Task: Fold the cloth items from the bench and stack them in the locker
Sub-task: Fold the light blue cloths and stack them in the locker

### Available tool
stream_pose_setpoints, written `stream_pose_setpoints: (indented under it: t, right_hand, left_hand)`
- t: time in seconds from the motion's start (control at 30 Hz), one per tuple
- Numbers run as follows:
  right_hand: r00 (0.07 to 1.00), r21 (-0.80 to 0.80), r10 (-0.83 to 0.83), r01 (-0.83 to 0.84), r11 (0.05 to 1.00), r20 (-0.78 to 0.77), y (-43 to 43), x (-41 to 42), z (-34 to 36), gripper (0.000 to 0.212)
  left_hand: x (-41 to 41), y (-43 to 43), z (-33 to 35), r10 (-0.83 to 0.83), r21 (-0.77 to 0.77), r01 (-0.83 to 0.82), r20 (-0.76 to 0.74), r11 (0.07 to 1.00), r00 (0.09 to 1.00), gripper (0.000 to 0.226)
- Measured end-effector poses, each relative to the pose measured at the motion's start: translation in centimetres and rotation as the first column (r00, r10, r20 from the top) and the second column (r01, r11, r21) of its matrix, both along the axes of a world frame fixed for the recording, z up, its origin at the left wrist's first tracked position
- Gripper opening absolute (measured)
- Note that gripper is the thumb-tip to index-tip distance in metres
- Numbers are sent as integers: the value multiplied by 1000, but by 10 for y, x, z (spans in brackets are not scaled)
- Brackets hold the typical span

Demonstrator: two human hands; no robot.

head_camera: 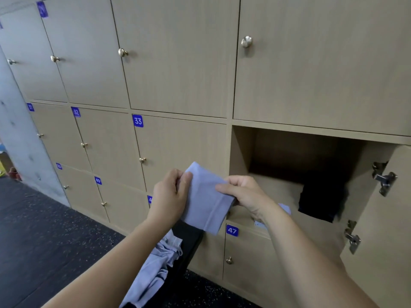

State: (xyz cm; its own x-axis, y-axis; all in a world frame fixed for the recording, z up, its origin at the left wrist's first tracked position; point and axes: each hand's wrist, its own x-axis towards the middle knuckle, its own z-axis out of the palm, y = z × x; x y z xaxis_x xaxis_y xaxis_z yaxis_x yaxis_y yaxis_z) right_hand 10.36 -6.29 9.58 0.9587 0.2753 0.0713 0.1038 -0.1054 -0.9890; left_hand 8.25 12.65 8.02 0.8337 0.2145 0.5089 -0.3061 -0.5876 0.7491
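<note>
Before the locker wall | pile (160,261) lies on bench (191,240) | left hand (170,196) pinches cloth's top corner | blue cloth (206,205) held in air, just left of open locker (242,150) | right hand (244,194) grips its right edge | black cloth (320,201) lies inside locker

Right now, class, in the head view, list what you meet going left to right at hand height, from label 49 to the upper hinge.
In order: label 49, left hand, blue cloth, right hand, black cloth, upper hinge.

Grey concrete wall (20,138), dark speckled floor (44,241)
</note>
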Motion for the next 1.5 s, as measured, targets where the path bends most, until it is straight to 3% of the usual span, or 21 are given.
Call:
stream_pose_setpoints:
  t: [0.2,0.3,0.4,0.53,0.63,0.73,0.83,0.93,1.0,1.13,1.2,1.3,1.5]
  right_hand:
    - [942,267,-271,318,910,-197,5,3,-41,25]
    - [866,189,-488,500,845,-110,8,-2,-60,36]
    - [788,101,-610,603,792,83,4,-5,-77,43]
    - [754,155,-641,623,767,143,-15,5,-96,45]
    - [775,204,-629,607,768,60,-28,12,-110,46]
    - [774,328,-614,626,708,-153,-39,19,-123,49]
    - [741,379,-604,670,638,-292,-50,27,-140,45]
    - [669,307,-687,742,596,-285,-67,34,-159,40]
    - [633,238,-722,774,587,-279,-83,37,-172,42]
    - [722,-13,-647,665,747,-243,-121,40,-197,37]
    - [769,-140,-591,575,806,-244,-137,42,-204,32]
    - [751,-221,-615,575,788,-241,-157,59,-208,25]
    - [637,-81,-707,723,687,-307,-192,128,-196,16]
  left_hand:
    - [4,-39,-28,133,-232,-147,-73,962,988,38]
    - [10,-57,-40,118,-352,-149,-109,924,987,37]
    - [15,-70,-53,-26,-457,-74,-208,886,978,39]
    - [22,-80,-57,-317,-645,11,-361,764,877,43]
    - [32,-90,-64,-413,-700,49,-363,713,836,47]
    - [44,-105,-74,-484,-787,27,-351,616,802,47]
    - [57,-120,-88,-523,-802,-3,-392,597,757,48]
    - [73,-129,-110,-504,-753,-38,-476,657,721,53]
    - [83,-131,-128,-545,-738,-54,-544,673,639,50]
    - [93,-132,-167,-594,-704,-30,-621,710,512,22]
    - [101,-137,-180,-581,-678,-5,-634,735,510,17]
    - [128,-153,-185,-575,-636,77,-631,768,521,16]
    - [198,-199,-174,-558,-640,149,-503,754,659,27]
